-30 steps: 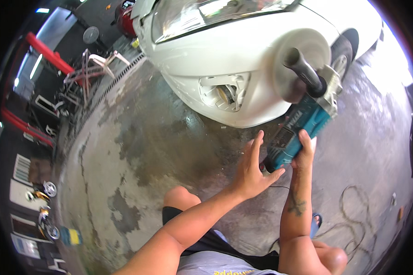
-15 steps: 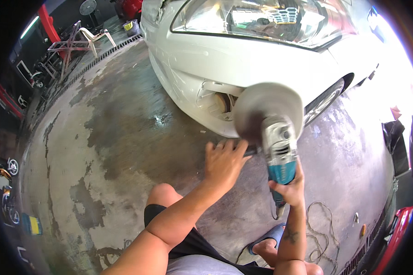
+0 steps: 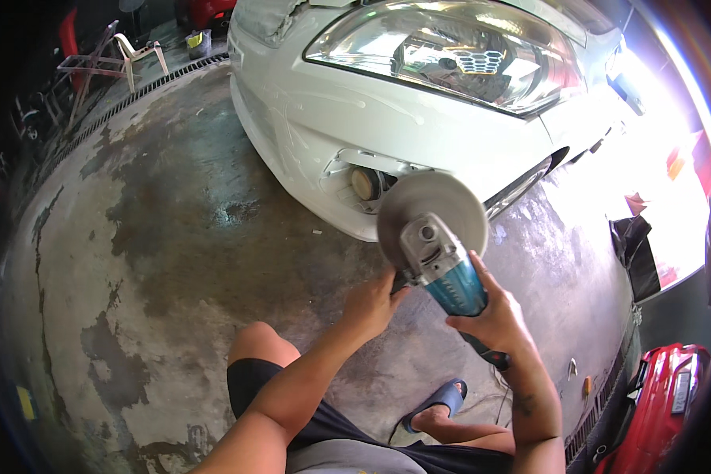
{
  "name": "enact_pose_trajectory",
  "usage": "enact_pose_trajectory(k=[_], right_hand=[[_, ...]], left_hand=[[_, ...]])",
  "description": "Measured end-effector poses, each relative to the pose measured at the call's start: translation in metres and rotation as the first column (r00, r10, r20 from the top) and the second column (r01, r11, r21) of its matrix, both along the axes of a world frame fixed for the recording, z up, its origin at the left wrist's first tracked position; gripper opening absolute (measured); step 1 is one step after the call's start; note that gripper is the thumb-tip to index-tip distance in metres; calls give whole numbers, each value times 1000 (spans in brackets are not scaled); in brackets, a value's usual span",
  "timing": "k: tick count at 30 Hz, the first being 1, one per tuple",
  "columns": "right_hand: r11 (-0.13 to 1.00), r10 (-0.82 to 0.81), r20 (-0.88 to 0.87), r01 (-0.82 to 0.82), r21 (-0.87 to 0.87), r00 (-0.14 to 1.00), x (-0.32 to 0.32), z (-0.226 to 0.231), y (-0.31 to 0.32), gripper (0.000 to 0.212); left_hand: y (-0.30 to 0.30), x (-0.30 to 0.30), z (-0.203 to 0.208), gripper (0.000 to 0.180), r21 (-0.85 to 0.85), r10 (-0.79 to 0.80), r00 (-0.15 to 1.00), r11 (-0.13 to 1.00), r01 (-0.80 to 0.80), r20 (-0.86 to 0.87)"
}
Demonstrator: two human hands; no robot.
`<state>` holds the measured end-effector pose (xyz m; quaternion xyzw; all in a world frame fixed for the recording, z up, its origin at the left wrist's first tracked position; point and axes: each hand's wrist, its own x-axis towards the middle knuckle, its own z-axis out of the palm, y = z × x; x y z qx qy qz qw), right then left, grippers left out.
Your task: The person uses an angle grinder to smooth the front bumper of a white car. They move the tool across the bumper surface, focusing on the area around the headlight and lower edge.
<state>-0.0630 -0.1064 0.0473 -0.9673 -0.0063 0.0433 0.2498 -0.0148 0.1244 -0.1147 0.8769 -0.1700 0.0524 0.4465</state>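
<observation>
A teal and silver polisher (image 3: 457,289) is held up by both hands in front of a white car bumper (image 3: 355,118). Its round grey pad (image 3: 442,197) looks blurred, and overlaps the bumper's lower corner in view; I cannot tell whether they touch. My right hand (image 3: 498,312) is wrapped round the teal body. My left hand (image 3: 371,300) is closed on the black side handle near the tool's head, most of it hidden by the fingers. Left of the pad is the bumper's fog-lamp recess (image 3: 363,183). Pale streaks mark the paint below the headlight (image 3: 450,55).
A power cord (image 3: 502,395) trails on the floor by my sandalled foot (image 3: 442,403). At the lower right stands a red car part (image 3: 663,411). A pale plastic chair (image 3: 141,55) and a drain grate (image 3: 126,103) are at the far left. The front wheel (image 3: 521,186) shows behind the pad.
The polisher has swung its head leftward and now tilts up to the left, with both hands still on it. The view has shifted, showing more of the red part at right.
</observation>
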Motion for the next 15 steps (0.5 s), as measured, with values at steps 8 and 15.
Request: enact_pose_trajectory(k=[8,15], right_hand=[[997,-21,-20,23,72,1000,-7,36,-8,127],[997,60,-75,-63,-33,995,9,-8,15,126]], left_hand=[[-21,0,18,51,-113,-60,998,992,55,-37],[2,-4,-34,54,-83,31,997,996,-36,-66]])
